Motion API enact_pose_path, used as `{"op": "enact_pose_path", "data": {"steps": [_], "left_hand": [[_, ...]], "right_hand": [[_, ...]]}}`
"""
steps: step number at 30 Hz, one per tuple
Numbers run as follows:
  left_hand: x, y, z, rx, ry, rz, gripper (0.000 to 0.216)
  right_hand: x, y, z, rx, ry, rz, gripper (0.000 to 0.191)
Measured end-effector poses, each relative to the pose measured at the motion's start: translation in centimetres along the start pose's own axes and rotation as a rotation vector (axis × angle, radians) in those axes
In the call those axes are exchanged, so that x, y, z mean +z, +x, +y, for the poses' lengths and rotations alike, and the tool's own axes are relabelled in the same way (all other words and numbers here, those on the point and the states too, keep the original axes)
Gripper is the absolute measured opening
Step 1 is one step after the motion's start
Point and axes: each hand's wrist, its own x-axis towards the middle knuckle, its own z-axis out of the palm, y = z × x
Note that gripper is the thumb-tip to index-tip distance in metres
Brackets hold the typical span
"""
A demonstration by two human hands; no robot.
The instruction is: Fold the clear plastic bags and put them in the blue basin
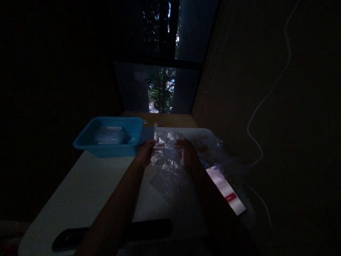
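Between my two hands a clear, crinkled plastic bag (pixel 168 151) is stretched out above the white table (pixel 106 185). My left hand (pixel 144 153) is closed on its left edge. On the opposite side, my right hand (pixel 188 152) grips the right edge. Whether anything lies inside the bag is hard to make out in the dim light. Just below it, more clear plastic (pixel 166 185) lies flat on the tabletop. Left of my left hand stands a blue plastic basin (pixel 106 151) with clear plastic packets (pixel 109 135) in it.
A lit phone (pixel 226 190) lies at the table's right side, below a heap of clear plastic (pixel 209 145). A long black object (pixel 149 229) lies along the near edge under my left forearm. A white cable (pixel 262 103) hangs on the right wall. A window (pixel 161 89) is behind.
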Motion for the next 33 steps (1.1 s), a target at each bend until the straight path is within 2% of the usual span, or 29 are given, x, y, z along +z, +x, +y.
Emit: {"op": "enact_pose_path", "data": {"steps": [4,7,9,11,14,19,27,33], "left_hand": [[0.15,-0.22,0.22,0.024,0.044,-0.004,0.027],[0.33,-0.27,0.37,0.050,0.027,0.050,0.028],[0.43,-0.26,0.39,0.055,0.015,0.073,0.029],[0.48,-0.21,0.31,0.031,0.012,0.035,0.030],[0.38,-0.11,-0.01,-0.017,0.031,-0.088,0.029],[-0.04,0.06,-0.56,-0.011,0.113,-0.209,0.024],[0.18,-0.08,-0.37,-0.017,0.106,-0.133,0.022],[0.16,-0.01,-0.39,-0.021,0.086,-0.098,0.020]], "right_hand": [[0.18,-0.16,0.50,0.012,-0.068,-0.092,0.015],[0.02,-0.13,0.89,-0.036,-0.204,-0.229,0.017],[-0.11,-0.06,0.99,-0.046,-0.267,-0.255,0.018],[-0.16,-0.02,0.94,-0.065,-0.288,-0.230,0.022],[-0.09,-0.09,0.68,-0.082,-0.269,-0.191,0.029],[-0.08,-0.24,0.46,-0.063,-0.262,-0.157,0.029],[-0.24,-0.06,0.84,0.028,-0.190,-0.145,0.025],[-0.37,0.12,0.96,-0.051,-0.246,-0.164,0.031]]}}
